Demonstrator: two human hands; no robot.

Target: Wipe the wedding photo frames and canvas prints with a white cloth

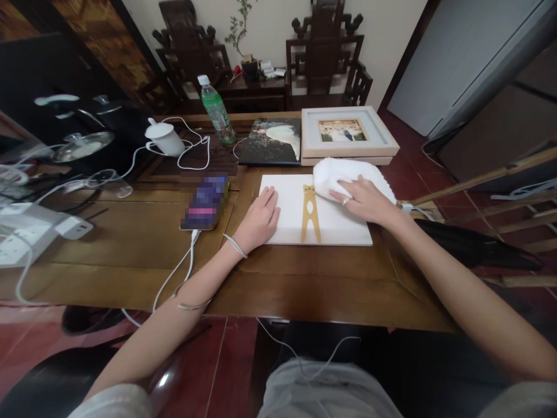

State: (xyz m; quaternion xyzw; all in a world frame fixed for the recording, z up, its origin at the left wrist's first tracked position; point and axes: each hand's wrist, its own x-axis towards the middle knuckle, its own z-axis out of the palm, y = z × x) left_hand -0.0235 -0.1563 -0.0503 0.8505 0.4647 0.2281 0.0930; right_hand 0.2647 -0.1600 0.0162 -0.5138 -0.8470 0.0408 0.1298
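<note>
On the wooden table lies a flat white board (339, 232), with a gold A-shaped piece (305, 219) on its middle. The piece has a diamond-shaped cutout and two legs pointing toward me. My left hand (261, 219) rests flat on the board's left edge, fingers stretched out. Over the board's far right corner, my right hand (363, 200) holds a white fluffy cloth (343, 169) pressed down, its fingers bent over the cloth. The cloth touches or nearly touches the top of the gold piece and hides that corner of the board.
Behind the board are a dark picture panel (256, 145) and a framed photo (307, 136). A green-labelled bottle (217, 113), a lidded white cup (167, 139) and a phone (204, 203) on a cable stand leftward. A white power strip (26, 235) trails cables at far left.
</note>
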